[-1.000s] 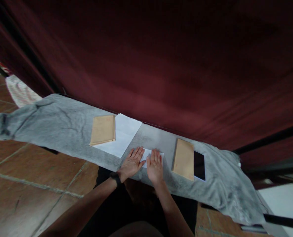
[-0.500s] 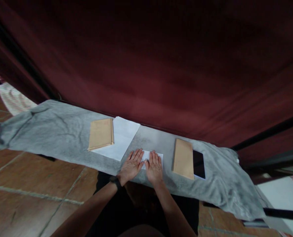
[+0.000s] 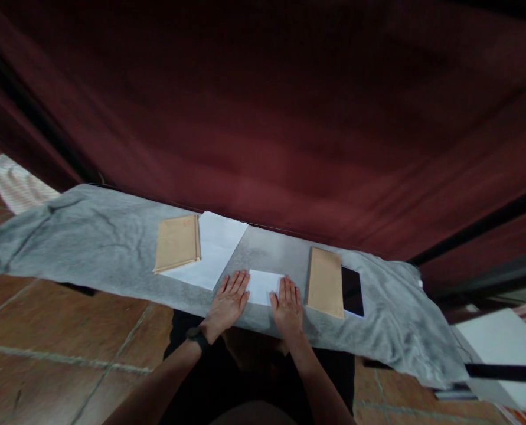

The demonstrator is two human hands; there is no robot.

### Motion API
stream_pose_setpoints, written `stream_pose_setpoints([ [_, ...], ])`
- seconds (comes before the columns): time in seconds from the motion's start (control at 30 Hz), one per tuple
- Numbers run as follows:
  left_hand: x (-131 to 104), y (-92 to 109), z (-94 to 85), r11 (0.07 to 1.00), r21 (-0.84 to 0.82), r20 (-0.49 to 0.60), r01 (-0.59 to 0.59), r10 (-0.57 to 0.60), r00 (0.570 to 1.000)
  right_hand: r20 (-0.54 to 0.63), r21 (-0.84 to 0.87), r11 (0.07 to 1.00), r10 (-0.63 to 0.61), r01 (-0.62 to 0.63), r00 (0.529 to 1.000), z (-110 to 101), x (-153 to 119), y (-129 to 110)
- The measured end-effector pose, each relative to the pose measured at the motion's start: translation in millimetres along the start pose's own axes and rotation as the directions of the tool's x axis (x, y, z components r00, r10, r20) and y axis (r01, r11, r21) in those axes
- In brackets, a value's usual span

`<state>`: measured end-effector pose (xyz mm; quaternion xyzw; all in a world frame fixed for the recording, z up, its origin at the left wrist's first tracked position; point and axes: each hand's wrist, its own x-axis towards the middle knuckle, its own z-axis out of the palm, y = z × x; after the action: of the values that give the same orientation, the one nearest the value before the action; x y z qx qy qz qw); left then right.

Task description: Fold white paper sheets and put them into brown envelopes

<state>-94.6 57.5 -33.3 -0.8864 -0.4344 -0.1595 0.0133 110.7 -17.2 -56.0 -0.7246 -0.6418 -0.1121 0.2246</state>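
A small white folded paper (image 3: 263,287) lies flat on the grey cloth between my hands. My left hand (image 3: 228,300) rests flat at its left edge, fingers extended, with a dark band on the wrist. At its right edge, my right hand (image 3: 288,307) lies palm down with its fingers stretched out and covers that edge. Neither hand grips anything. Larger white sheets (image 3: 221,245) are left of the small paper, partly under a stack of brown envelopes (image 3: 177,243). To the right of my right hand sits another brown envelope stack (image 3: 325,283).
A dark-screened phone or tablet (image 3: 352,291) lies beside the right envelopes. The grey cloth (image 3: 112,236) covers a long narrow table. A dark red curtain (image 3: 263,147) hangs along its far edge. A white panel (image 3: 506,342) is at the lower right.
My hands have moved apart, from on top of the small white paper to its left and right edges. More of its surface shows between them. The view has shifted slightly.
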Motion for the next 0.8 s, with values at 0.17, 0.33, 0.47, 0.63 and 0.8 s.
stream_pose_setpoints([
  [0.17, -6.6, 16.8, -2.5, 1.000, -0.025, -0.034, 0.005, -0.006, 0.999, 0.007, -0.001, 1.000, 0.013, -0.013, 1.000, -1.5, -0.1, -1.6],
  [0.33, -11.9, 56.3, 0.0, 0.992, -0.043, -0.017, -0.116, 0.116, 0.993, 0.066, 0.006, 0.999, 0.032, -0.032, 0.997, -5.0, 0.8, -2.9],
  [0.47, -15.2, 65.5, 3.1, 0.990, -0.024, -0.027, -0.139, 0.138, 0.990, 0.080, 0.030, 0.999, 0.038, -0.040, 0.996, -8.1, 1.8, -3.0],
  [0.63, -22.3, 47.3, -3.2, 0.993, -0.009, -0.012, -0.117, 0.117, 0.993, 0.070, 0.037, 0.999, 0.028, -0.031, 0.997, -8.3, 1.7, -2.9],
  [0.8, -26.9, 40.4, -10.8, 0.998, 0.008, 0.029, -0.057, 0.057, 0.998, 0.069, 0.036, 0.999, 0.027, -0.029, 0.997, -7.4, 0.8, -2.4],
])
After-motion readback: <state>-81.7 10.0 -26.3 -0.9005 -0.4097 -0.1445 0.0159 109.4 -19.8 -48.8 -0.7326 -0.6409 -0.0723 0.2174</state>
